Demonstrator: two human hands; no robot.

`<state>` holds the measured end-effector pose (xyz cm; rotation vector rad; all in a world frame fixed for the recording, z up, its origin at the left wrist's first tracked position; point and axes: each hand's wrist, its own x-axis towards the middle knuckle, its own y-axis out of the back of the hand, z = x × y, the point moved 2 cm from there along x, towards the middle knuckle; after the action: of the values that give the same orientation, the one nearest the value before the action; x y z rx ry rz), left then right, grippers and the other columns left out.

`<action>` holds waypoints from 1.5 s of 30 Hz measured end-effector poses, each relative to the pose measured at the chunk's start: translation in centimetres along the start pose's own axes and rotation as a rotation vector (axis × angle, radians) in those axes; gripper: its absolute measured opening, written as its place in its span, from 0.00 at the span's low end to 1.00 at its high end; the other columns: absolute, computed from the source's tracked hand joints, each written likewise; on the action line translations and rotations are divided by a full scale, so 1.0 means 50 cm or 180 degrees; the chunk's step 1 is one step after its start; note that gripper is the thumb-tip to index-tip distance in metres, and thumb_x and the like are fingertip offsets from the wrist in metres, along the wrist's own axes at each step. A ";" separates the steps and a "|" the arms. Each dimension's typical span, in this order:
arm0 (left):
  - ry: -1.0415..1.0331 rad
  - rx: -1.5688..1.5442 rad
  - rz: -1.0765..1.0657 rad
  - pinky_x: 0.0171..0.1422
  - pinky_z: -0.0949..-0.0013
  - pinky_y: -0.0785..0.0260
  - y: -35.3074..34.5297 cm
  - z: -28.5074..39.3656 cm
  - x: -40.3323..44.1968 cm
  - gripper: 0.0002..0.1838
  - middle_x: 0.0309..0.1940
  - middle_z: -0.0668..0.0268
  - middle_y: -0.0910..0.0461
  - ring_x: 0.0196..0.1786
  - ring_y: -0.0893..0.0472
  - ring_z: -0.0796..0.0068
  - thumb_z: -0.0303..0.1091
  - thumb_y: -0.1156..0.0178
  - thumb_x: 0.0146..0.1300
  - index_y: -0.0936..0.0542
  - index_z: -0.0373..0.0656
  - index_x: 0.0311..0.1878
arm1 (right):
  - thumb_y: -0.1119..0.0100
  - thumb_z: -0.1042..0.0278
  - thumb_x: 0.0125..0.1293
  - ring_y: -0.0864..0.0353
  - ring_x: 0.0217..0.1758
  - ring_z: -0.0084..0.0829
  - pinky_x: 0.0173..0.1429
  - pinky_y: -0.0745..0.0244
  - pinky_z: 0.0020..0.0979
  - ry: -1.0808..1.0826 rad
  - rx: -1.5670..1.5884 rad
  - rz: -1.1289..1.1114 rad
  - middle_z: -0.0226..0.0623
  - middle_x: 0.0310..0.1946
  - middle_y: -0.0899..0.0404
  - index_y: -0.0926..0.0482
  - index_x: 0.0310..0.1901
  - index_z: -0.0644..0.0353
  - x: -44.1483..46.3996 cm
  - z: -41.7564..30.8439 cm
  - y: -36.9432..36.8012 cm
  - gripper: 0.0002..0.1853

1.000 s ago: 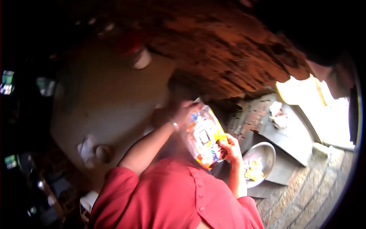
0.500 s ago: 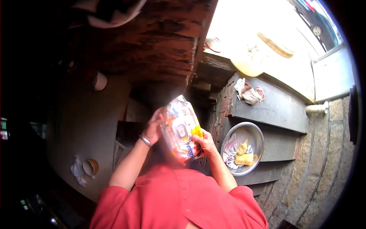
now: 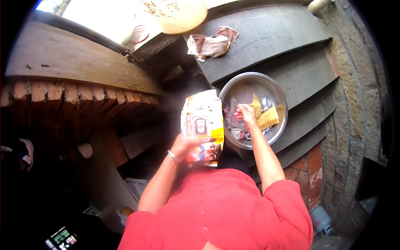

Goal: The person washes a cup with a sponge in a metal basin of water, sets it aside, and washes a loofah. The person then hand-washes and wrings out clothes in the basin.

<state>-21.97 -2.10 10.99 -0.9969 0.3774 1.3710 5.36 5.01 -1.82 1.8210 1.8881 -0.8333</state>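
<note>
Head camera: the left hand [image 3: 183,146] is clamped on the lower left part of a soft plastic wipes packet [image 3: 204,108], its thumb lying across the printed front. The packet stands roughly upright in front of the person's chest, its face with the rectangular flip lid [image 3: 201,126] turned toward the camera; the print is white and orange above, yellow along the lower right edge and reddish at the bottom. A pale bangle [image 3: 173,156] circles the left wrist. The right hand [image 3: 248,116] is apart from the left, over the metal basin [image 3: 266,85] just right of the packet, with its fingers curled and drawn together; whether they pinch anything, or touch the things below, I cannot tell. In the basin lie a folded yellow cloth [image 3: 268,119], a smaller ragged yellow piece [image 3: 255,104] and crumpled pinkish cloths [image 3: 237,134]. Both arms come out of the short sleeves of a red shirt [image 3: 216,204]. The basin sits against dark grey steps [image 3: 308,71]; on the broad one above it lies a rumpled brown-and-white rag [image 3: 212,43], and past that a round tray [image 3: 187,16] carries scattered small bits. A stone block wall [image 3: 354,104] runs along the right, with a blue-grey container [image 3: 321,218] near its foot. At the left, a wooden board [image 3: 83,62] tops a row of reddish bricks [image 3: 62,98], and the area below is too dark to read.
</note>
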 end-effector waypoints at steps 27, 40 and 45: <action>0.1043 0.1371 -0.0548 0.50 0.67 0.23 -0.186 -0.030 0.226 0.17 0.43 0.57 0.17 0.41 0.16 0.69 0.15 0.39 0.54 0.23 0.31 0.49 | 0.34 0.47 0.58 0.18 0.49 0.43 0.53 0.25 0.35 0.0513 -0.1066 0.0558 0.49 0.42 0.18 0.21 0.51 0.66 0.033 -0.016 0.036 0.29; 0.1212 0.1438 -0.0308 0.51 0.69 0.25 -0.115 -0.030 0.182 0.18 0.42 0.59 0.17 0.42 0.17 0.73 0.16 0.37 0.51 0.21 0.30 0.48 | 0.46 0.65 0.58 0.19 0.34 0.50 0.39 0.24 0.48 0.1944 -0.3392 0.1574 0.45 0.29 0.21 0.25 0.29 0.58 0.148 0.063 0.046 0.07; 0.0937 0.1620 -0.0440 0.47 0.68 0.23 -0.134 0.040 0.134 0.16 0.41 0.56 0.17 0.40 0.16 0.70 0.16 0.39 0.54 0.22 0.29 0.48 | 0.42 0.63 0.56 0.20 0.36 0.50 0.40 0.24 0.48 0.1243 -0.2708 0.1758 0.45 0.32 0.21 0.23 0.34 0.59 0.160 0.061 0.114 0.09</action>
<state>-14.94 4.44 9.58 -0.7776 0.8175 0.9335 9.93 9.00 -10.13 1.8104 1.4334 0.4838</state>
